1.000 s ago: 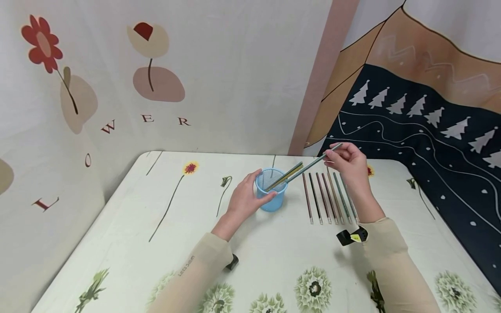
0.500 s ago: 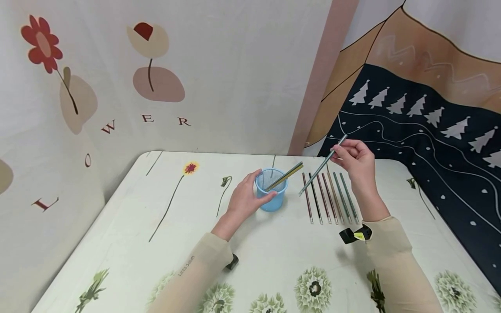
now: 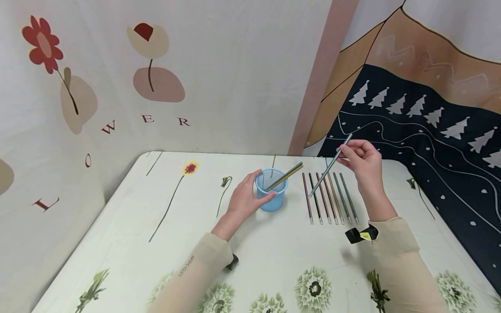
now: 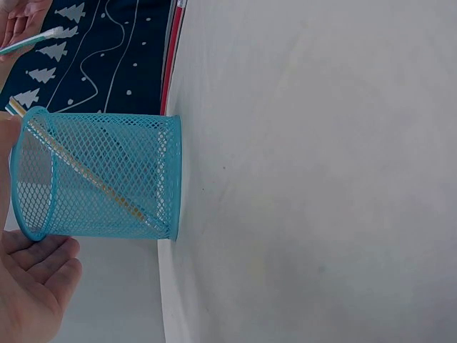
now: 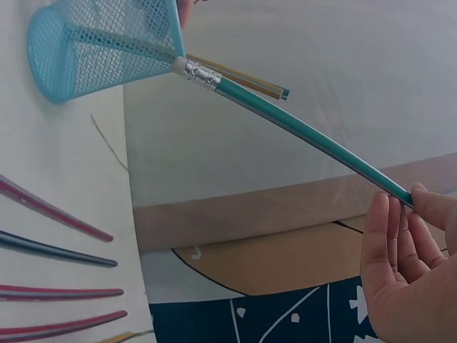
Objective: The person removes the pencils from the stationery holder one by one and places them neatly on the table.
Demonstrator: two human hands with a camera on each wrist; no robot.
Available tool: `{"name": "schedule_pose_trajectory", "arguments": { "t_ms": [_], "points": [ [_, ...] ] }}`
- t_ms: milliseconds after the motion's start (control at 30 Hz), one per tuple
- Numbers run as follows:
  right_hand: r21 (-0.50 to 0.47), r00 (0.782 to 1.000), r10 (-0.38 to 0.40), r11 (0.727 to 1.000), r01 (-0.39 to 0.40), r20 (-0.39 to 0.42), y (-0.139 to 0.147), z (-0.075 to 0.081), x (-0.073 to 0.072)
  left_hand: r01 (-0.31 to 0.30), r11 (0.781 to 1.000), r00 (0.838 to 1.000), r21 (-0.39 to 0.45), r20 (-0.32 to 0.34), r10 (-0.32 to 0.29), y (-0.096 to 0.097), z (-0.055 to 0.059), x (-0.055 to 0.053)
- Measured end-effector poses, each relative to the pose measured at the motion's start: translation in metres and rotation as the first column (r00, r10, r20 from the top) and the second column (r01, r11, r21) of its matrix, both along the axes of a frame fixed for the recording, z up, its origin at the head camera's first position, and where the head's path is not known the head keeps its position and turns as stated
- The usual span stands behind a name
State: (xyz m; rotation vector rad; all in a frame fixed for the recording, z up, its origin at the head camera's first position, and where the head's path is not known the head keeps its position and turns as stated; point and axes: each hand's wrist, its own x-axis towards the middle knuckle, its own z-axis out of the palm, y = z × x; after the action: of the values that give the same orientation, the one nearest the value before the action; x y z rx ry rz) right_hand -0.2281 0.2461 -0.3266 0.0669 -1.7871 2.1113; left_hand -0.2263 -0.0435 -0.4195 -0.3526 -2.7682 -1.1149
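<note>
My left hand (image 3: pixel 243 198) holds a light blue mesh pencil cup (image 3: pixel 272 203) round its rim, thumb on the near side. The cup stands upright on the table. Inside it lean a yellow pencil (image 5: pixel 250 80) and a green-blue one, slanting to the right. My right hand (image 3: pixel 365 169) pinches a teal pencil (image 5: pixel 307 139) near one end, between thumb and fingertips. Its white eraser end points down and left, in the air above the row of pencils (image 3: pixel 328 204), apart from the cup.
Several pencils lie side by side on the flower-print tablecloth (image 3: pixel 156 269), right of the cup, erasers toward me. A pale printed curtain (image 3: pixel 235 87) hangs behind the table, and a dark blue tree-patterned cloth (image 3: pixel 411 130) hangs at the right.
The teal pencil has come away from the cup's rim. My right hand has carried it right, over the row, tilting it steeper. The left hand and cup have stayed put.
</note>
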Motion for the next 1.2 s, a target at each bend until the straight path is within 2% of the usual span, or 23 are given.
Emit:
{"name": "schedule_pose_trajectory", "arguments": {
  "t_ms": [733,900,1200],
  "points": [
    [0.005,0.999,-0.015,1.0,0.015,0.048,0.026,-0.007,-0.001,-0.005,1.0,1.0,-0.011,0.01,0.006,0.001,-0.001,-0.001],
    [0.034,0.994,-0.056,0.998,0.053,0.099,0.031,-0.009,-0.001,-0.006,1.0,1.0,-0.016,0.007,0.006,0.001,-0.002,-0.001],
    [0.127,0.971,-0.143,0.985,0.119,0.191,0.043,-0.016,-0.002,0.004,1.0,1.0,-0.009,-0.003,-0.004,0.0,-0.002,0.0]
  ]
}}
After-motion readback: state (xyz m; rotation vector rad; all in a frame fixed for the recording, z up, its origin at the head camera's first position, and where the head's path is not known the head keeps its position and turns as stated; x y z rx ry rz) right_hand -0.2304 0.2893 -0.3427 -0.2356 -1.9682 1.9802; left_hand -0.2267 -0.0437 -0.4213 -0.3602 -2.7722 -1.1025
